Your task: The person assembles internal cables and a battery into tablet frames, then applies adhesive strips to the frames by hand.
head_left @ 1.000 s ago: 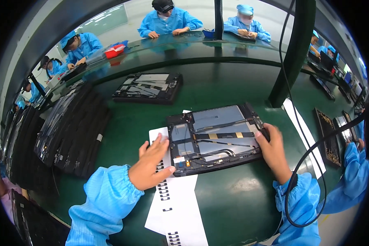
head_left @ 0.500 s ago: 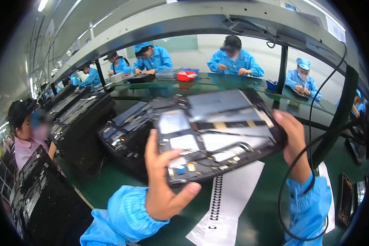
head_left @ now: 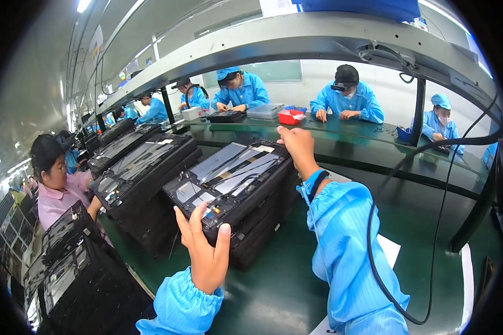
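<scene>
A flat black electronic casing (head_left: 226, 178), with silvery panels, thin black cables and small boards exposed, lies slightly tilted on top of a stack of similar black casings (head_left: 257, 234). My left hand (head_left: 204, 251) is at its near left corner, fingers spread and the index fingertip touching the rim. My right hand (head_left: 300, 146) reaches across to its far right corner, with the fingers curled and closed on the edge; their undersides are hidden. A black band circles my right wrist.
Taller stacks of casings (head_left: 145, 167) stand to the left, beside a co-worker in pink (head_left: 61, 184). A metal shelf beam (head_left: 262, 36) spans overhead. A black cable (head_left: 371, 245) hangs by my right arm. Co-workers in blue sit across the bench; a red bin (head_left: 290, 116) stands there.
The casing has moved left and down from in front of me onto the stack. Both hands went with it, the right one reaching farther across. The view has shifted left.
</scene>
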Tool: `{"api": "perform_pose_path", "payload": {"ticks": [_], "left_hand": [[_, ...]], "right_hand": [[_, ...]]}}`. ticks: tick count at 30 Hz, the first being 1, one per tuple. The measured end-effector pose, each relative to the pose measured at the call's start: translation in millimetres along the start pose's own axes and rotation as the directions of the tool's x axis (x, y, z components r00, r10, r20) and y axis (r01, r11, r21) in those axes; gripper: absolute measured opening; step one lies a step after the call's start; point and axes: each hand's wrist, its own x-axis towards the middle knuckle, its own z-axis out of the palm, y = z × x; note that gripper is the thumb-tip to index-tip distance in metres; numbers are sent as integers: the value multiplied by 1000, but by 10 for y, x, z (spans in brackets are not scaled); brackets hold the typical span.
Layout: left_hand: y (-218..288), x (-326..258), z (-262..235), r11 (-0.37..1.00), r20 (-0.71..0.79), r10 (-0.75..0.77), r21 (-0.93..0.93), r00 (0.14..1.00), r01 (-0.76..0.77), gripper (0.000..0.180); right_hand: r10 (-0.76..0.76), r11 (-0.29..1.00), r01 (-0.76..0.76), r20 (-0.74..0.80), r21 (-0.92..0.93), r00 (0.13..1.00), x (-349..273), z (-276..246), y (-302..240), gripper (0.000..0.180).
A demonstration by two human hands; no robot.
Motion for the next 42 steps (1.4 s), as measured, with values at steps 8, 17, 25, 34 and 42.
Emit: {"api": "perform_pose_path", "payload": {"ticks": [8, 17, 25, 34, 42], "left_hand": [[-101, 34, 221, 990, -46, 103, -96, 994, -106, 63], [-103, -56, 290, 986, -123, 166, 20, 978, -165, 77], [137, -519, 417, 703, -29, 706, -95, 707, -705, 57], [158, -198, 1902, 964, 533, 202, -258, 822, -69, 52], [192, 16, 2674, 966, 773, 78, -216, 629, 145, 71]], "right_hand": [[-128, 953, 118, 17, 279, 992, -25, -60, 139, 28], [-249, 344, 628, 577, -698, 778, -743, -1131, 1099, 31], [-208, 223, 602, 565, -767, 798, -792, -1788, 1027, 17], [-69, 426, 313, 314, -849, 947, -1169, -2929, 778, 16], [-37, 501, -107, -145, -859, 989, -1152, -3398, 1105, 27]]}}
